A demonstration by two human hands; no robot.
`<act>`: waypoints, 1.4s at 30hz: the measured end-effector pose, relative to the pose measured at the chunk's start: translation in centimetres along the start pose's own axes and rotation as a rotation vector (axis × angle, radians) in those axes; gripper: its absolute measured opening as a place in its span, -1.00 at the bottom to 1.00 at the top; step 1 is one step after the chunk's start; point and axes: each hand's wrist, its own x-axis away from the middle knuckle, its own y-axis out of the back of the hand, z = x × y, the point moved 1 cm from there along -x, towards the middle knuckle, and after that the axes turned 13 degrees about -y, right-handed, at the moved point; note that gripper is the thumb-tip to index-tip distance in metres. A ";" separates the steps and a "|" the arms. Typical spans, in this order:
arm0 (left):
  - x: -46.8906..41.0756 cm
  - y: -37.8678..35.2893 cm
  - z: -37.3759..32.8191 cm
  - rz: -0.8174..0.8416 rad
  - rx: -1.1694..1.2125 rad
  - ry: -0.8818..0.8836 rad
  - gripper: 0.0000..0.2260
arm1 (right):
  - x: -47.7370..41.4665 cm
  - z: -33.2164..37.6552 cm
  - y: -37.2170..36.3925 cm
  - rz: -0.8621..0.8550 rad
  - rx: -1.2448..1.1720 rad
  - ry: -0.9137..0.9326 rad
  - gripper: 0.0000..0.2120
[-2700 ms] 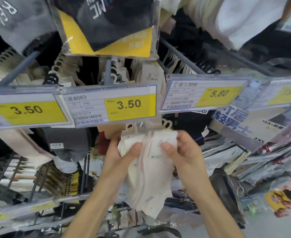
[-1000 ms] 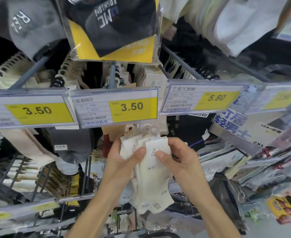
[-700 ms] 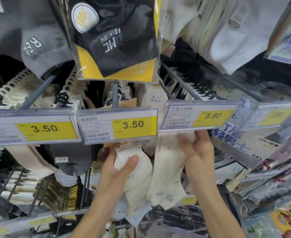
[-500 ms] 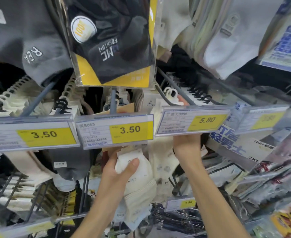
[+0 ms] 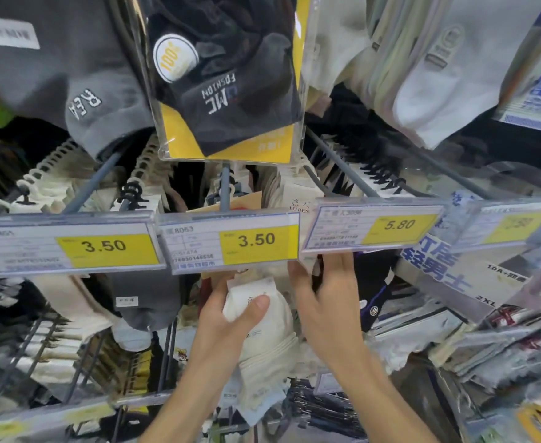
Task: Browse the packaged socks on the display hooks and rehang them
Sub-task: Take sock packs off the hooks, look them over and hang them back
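Under the 3.50 tag (image 5: 230, 243), at its 6 o'clock, the left hand (image 5: 227, 318) grips cream socks (image 5: 269, 346), thumb pressed across their card and fingers wrapped behind. At the socks' 2 o'clock the right hand (image 5: 329, 302) reaches up empty, fingers straight and loosely spread, tips meeting the lower edge of the 5.80 tag (image 5: 371, 227).

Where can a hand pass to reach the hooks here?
One dark gap seems open above the middle 3.50 tag, between the black clip and the hook rod. Another lies under the 5.80 tag, where the right hand reaches. Elsewhere packs crowd; the left hand holds white socks.
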 end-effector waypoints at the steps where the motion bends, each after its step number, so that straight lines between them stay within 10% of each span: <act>1: 0.1 0.0 0.0 0.011 0.006 -0.008 -0.53 | 1.3 -0.8 0.1 0.012 -0.025 0.061 -0.57; 14: 0.6 -1.8 1.6 0.107 0.142 0.004 -0.62 | 4.3 -5.0 2.9 0.200 -0.500 -0.360 -0.69; 42: 0.2 -1.8 -1.2 -0.044 0.180 -0.166 -0.67 | 3.6 -2.2 3.6 0.305 -0.615 -0.236 -0.78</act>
